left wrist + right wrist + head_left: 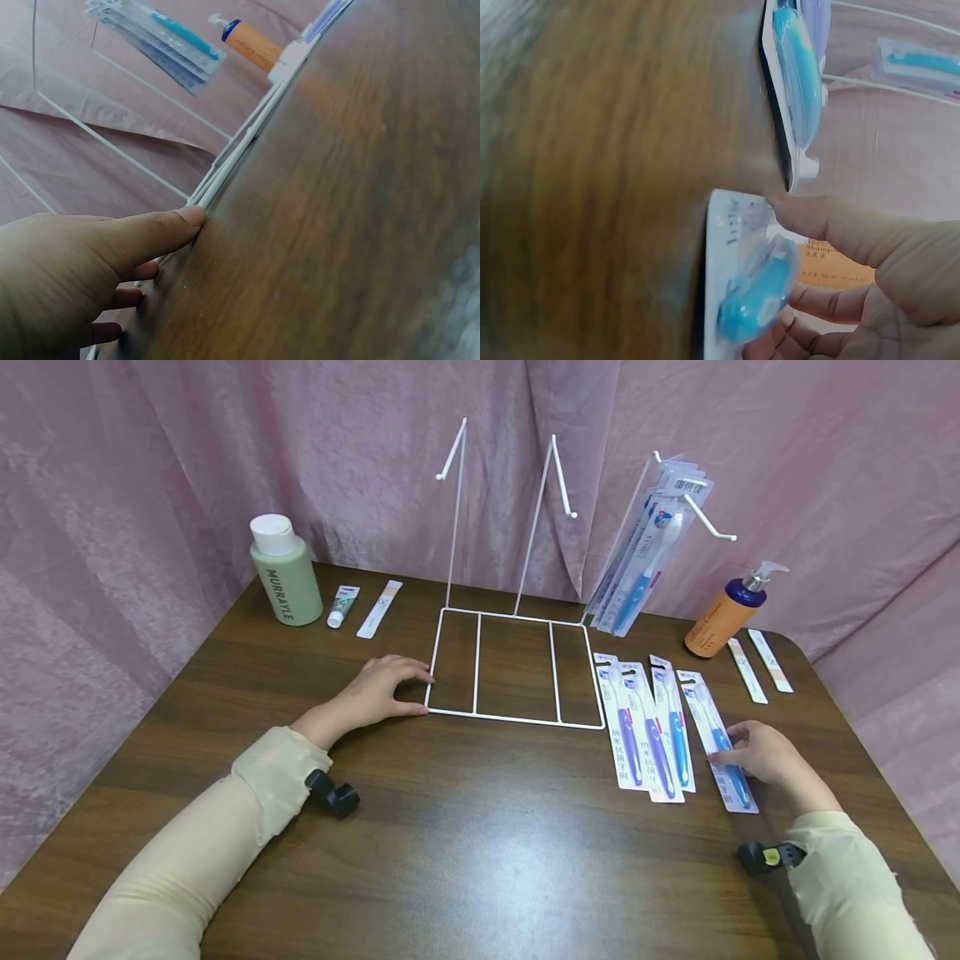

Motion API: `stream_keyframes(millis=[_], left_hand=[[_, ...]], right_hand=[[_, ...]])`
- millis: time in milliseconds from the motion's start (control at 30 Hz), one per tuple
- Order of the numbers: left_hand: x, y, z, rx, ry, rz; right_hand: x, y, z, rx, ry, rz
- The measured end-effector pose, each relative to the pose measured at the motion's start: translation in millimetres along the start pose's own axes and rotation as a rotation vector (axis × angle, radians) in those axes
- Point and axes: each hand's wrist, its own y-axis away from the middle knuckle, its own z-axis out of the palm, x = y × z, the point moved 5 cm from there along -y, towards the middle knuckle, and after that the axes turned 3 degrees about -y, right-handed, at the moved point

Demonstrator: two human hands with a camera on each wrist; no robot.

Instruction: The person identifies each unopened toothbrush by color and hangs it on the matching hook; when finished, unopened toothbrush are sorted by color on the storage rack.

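My left hand [382,692] touches the front left corner of the white wire rack [517,721], its thumb and index finger apart. In the left wrist view its thumb [169,229] rests against the base wire. Farther right, my right hand [767,752] grips a packaged blue toothbrush [723,747] across its sides, thumb on one edge and fingers on the other. The right wrist view shows this package [739,232] close to the tabletop. Left of it lie another packaged blue toothbrush [675,735] and two purple ones, including this purple toothbrush package [621,727].
Several packaged toothbrushes [645,560] hang on the rack's right hook. At the back left stand a green bottle [288,581], a small tube [343,607] and a slim white packet [379,610]. An orange pump bottle [723,620] and two slim packets [747,672] occupy the right.
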Motion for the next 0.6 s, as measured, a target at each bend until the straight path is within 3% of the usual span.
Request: stream_keyframes(millis=[600], left_hand=[[-1.3, -0.8, 0.8, -0.009, 0.014, -0.010]], right_hand=[[12.7, 7.9, -4.0, 0.120, -0.111, -0.082]])
